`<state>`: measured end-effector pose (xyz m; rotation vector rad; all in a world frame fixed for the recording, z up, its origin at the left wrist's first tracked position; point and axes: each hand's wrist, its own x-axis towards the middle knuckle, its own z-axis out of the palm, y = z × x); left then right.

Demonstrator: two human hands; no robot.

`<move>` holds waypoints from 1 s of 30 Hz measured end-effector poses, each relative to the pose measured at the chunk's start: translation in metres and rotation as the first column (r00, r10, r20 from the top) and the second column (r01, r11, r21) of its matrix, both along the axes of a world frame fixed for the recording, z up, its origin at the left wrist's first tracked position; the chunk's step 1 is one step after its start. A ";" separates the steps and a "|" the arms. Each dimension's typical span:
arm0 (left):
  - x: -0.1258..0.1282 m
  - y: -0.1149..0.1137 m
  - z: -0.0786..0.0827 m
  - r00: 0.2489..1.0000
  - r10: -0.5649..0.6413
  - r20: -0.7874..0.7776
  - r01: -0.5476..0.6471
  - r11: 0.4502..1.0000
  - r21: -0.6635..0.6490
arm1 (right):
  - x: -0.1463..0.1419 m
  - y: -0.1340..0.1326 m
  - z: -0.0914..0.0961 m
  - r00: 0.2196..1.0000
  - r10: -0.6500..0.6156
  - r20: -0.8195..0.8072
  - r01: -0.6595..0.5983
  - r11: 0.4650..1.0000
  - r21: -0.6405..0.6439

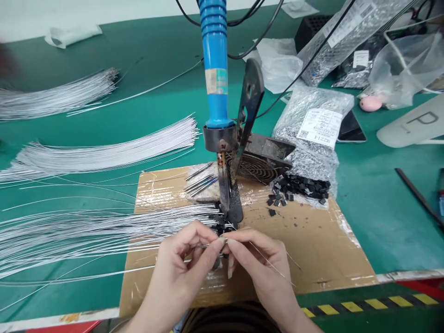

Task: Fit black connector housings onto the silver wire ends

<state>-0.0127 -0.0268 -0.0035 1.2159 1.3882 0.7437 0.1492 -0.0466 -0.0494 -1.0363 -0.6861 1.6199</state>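
My left hand (180, 266) and my right hand (258, 263) meet fingertip to fingertip just below a blue-handled soldering iron (215, 78) held upright in a stand. The left hand pinches thin silver wires (86, 231) that fan out to the left. My right hand pinches a fine wire (270, 263) that runs down to the right. Whether a small black part sits between the fingertips I cannot make out. Small black parts (219, 222) lie at the iron's tip. Everything rests on a taped cardboard sheet (312, 249).
More bundles of silver wire (104, 152) lie on the green bench at left. A pile of loose black parts (298, 187) spills from a plastic bag (312, 134) at right. Cables, more bags, a phone (351, 127) and a small fan (258, 162) crowd the back right.
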 end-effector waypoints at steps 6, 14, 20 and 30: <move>0.003 -0.003 -0.004 0.999 0.008 -0.043 -0.006 0.999 0.053 | -0.003 0.001 -0.003 0.996 -0.009 -0.086 0.006 0.999 -0.040; 0.009 -0.006 -0.001 0.997 0.073 -0.032 -0.072 0.997 0.037 | 0.000 0.000 -0.003 0.986 0.021 -0.163 -0.033 0.997 -0.076; 0.009 -0.007 -0.001 0.995 0.087 -0.057 -0.087 0.996 0.003 | 0.004 0.003 -0.005 0.984 0.041 -0.171 -0.057 0.994 -0.091; 0.001 -0.005 -0.004 0.999 -0.008 -0.040 0.006 0.999 -0.051 | 0.012 0.009 -0.002 0.970 0.130 -0.206 -0.162 0.975 -0.150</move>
